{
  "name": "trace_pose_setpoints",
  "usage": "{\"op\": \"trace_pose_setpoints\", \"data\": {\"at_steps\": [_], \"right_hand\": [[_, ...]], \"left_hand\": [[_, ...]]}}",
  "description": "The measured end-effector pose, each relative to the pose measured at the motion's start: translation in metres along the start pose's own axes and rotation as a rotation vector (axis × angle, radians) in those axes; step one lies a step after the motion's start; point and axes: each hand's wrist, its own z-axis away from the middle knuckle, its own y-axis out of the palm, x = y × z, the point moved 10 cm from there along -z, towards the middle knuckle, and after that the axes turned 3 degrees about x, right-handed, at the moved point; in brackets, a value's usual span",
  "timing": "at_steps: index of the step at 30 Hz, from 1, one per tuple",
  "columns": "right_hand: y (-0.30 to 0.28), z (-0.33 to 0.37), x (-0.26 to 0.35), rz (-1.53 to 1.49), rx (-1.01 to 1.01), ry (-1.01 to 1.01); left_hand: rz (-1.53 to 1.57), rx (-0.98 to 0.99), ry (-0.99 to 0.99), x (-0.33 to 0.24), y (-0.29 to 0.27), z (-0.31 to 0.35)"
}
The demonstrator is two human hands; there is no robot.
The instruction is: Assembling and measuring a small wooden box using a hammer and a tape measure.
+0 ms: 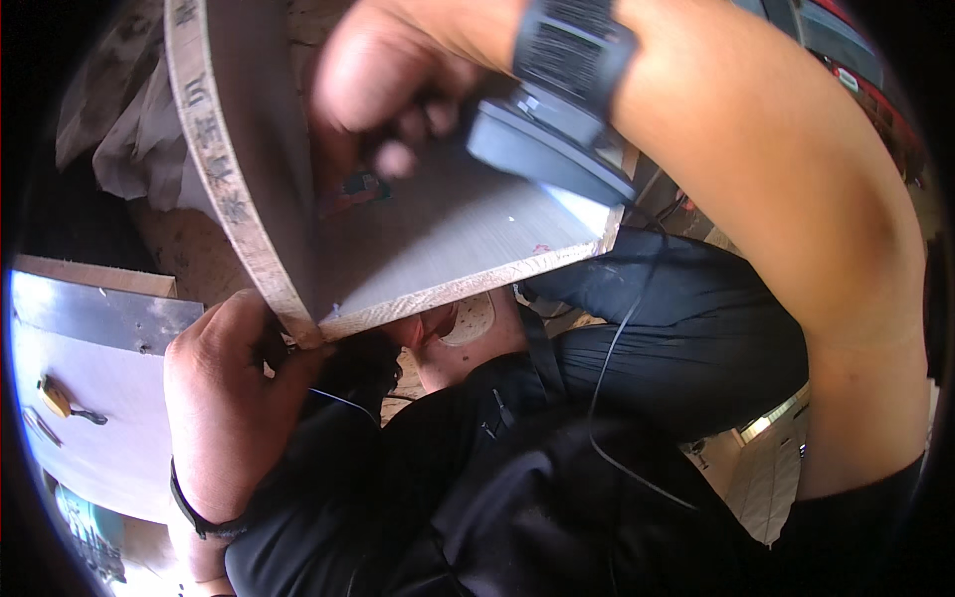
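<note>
Two wood-cored boards meet at a corner: an upright board [234, 194] with dark marks along its raw edge, and a grey-faced board [448, 244]. My left hand [234, 363] is closed around the lower corner where they join. Inside the angle, my right hand [383, 85] is blurred by motion, its fingers curled in beside the upright board. What those fingers hold, if anything, is hidden. A black strap [572, 50] with a grey-blue box [547, 149] sits on my right wrist. A small green and red patch [363, 187] shows below that hand.
At the left lies a pale panel [99, 398] with a yellow-handled tool [58, 398] on it. Crumpled grey sheeting [149, 149] is behind the upright board. My black-clad legs [657, 338] are under the boards, and a thin cable [602, 398] runs across them.
</note>
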Motion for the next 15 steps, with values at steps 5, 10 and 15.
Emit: {"op": "trace_pose_setpoints", "data": {"at_steps": [5,10,15], "right_hand": [[-0.081,-0.066,-0.062,0.013,-0.406,0.245],[-0.06,-0.04,-0.001,0.584,-0.522,0.049],[-0.049,-0.039,-0.005,0.574,-0.524,-0.036]], "left_hand": [[-0.068,0.001,0.018,-0.009,0.003,-0.009],[-0.056,0.004,-0.026,-0.002,0.002,-0.005],[0.021,0.013,-0.036,0.005,0.003,-0.006]]}}
